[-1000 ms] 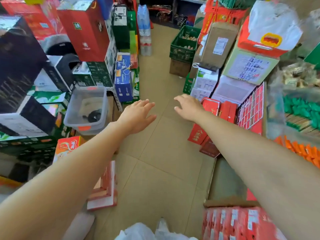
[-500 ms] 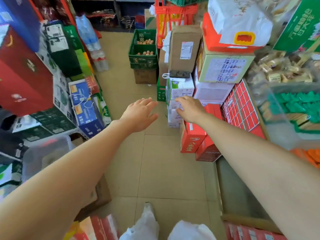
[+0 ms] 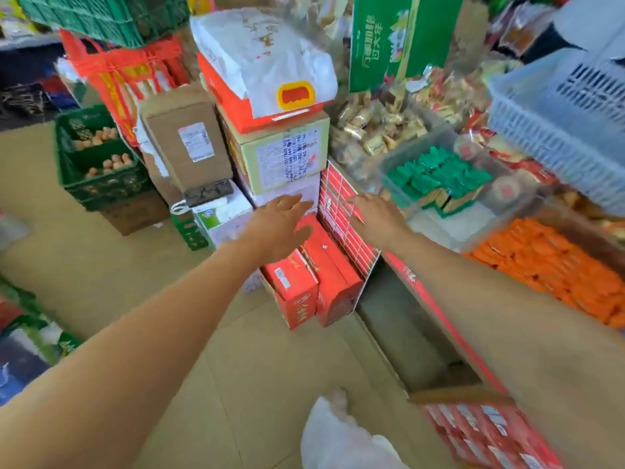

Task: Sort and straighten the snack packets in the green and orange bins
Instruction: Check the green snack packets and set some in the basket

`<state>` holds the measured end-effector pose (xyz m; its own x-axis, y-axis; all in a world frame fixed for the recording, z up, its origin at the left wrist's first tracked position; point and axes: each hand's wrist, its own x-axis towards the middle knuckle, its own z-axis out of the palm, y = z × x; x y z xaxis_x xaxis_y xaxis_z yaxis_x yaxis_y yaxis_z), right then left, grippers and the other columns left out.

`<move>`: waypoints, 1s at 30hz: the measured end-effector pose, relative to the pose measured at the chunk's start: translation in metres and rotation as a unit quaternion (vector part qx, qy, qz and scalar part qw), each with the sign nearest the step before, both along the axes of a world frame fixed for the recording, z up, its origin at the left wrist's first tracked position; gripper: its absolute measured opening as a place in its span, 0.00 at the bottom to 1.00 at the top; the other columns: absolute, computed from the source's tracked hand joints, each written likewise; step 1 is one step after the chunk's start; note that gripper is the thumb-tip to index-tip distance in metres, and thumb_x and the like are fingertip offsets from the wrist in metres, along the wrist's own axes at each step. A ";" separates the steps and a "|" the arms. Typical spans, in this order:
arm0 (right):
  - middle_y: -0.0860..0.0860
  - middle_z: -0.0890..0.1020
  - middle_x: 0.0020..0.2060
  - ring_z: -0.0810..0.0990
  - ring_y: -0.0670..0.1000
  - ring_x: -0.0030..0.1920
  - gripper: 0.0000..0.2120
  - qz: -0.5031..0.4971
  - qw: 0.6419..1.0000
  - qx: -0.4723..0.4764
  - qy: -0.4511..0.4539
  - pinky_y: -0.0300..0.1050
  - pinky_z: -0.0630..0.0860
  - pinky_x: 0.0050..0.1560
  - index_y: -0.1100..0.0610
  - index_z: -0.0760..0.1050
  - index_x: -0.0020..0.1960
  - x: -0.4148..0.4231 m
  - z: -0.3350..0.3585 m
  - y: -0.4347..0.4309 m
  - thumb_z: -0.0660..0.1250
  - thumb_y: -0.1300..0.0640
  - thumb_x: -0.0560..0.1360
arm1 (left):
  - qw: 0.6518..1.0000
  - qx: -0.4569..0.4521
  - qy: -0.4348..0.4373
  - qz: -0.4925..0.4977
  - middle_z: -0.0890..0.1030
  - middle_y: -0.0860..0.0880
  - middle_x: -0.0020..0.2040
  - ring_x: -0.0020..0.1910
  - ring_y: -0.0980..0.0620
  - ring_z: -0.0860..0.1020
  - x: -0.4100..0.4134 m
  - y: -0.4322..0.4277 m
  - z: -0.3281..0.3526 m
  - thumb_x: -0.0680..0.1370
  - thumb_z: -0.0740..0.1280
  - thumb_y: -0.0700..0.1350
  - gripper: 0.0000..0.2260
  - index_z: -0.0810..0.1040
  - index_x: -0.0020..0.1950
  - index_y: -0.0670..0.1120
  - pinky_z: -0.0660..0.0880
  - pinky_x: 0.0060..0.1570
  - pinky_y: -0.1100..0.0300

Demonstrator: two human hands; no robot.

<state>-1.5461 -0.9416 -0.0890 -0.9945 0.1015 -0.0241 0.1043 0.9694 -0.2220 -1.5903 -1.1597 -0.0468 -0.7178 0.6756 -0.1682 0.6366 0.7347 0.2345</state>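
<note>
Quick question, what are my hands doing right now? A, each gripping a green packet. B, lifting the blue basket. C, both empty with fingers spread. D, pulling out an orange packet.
C: the left hand and the right hand are both open and hold nothing, while the green packets and orange packets lie untouched off to the right.

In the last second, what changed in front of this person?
The view swung right: the green packets and orange packets now sit just right of the right hand; the grey tub is gone from sight. Nothing was picked up or let go. Left hand and right hand stay outstretched, open, empty.
</note>
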 end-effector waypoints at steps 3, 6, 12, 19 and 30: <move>0.61 0.77 0.60 0.75 0.63 0.61 0.18 -0.062 0.998 -0.002 0.001 0.55 0.71 0.58 0.58 0.71 0.68 0.002 -0.001 0.052 0.61 0.57 0.78 | 0.998 0.014 -0.006 -0.057 0.54 0.47 0.80 0.78 0.46 0.54 -0.021 0.063 -0.002 0.84 0.57 0.53 0.25 0.56 0.80 0.50 0.55 0.74 0.49; 0.61 0.76 0.62 0.74 0.62 0.62 0.20 -0.117 0.993 -0.002 -0.008 0.55 0.70 0.61 0.59 0.71 0.69 0.009 -0.003 0.098 0.61 0.58 0.78 | 0.994 0.026 0.002 -0.108 0.55 0.46 0.80 0.78 0.46 0.54 -0.036 0.118 -0.007 0.84 0.57 0.53 0.25 0.57 0.80 0.49 0.55 0.74 0.52; 0.59 0.74 0.65 0.73 0.61 0.63 0.19 -0.188 0.982 -0.011 -0.015 0.54 0.70 0.58 0.59 0.69 0.70 0.024 -0.015 0.155 0.59 0.57 0.80 | 0.979 0.011 0.001 -0.203 0.57 0.43 0.79 0.78 0.44 0.56 -0.060 0.193 -0.022 0.83 0.57 0.53 0.25 0.58 0.79 0.46 0.54 0.75 0.51; 0.57 0.75 0.63 0.75 0.59 0.58 0.20 -0.255 0.966 -0.027 -0.030 0.52 0.70 0.57 0.56 0.67 0.72 -0.005 -0.035 0.199 0.58 0.55 0.81 | 0.959 -0.005 0.016 -0.282 0.54 0.45 0.80 0.79 0.46 0.51 -0.123 0.253 -0.054 0.84 0.54 0.54 0.26 0.55 0.80 0.47 0.51 0.75 0.52; 0.56 0.74 0.63 0.73 0.58 0.63 0.19 -0.392 0.918 -0.047 -0.034 0.52 0.70 0.60 0.57 0.69 0.69 -0.058 -0.077 0.246 0.61 0.56 0.80 | 0.921 -0.032 0.095 -0.376 0.47 0.45 0.81 0.80 0.46 0.43 -0.208 0.340 -0.098 0.84 0.49 0.56 0.26 0.51 0.80 0.48 0.42 0.76 0.50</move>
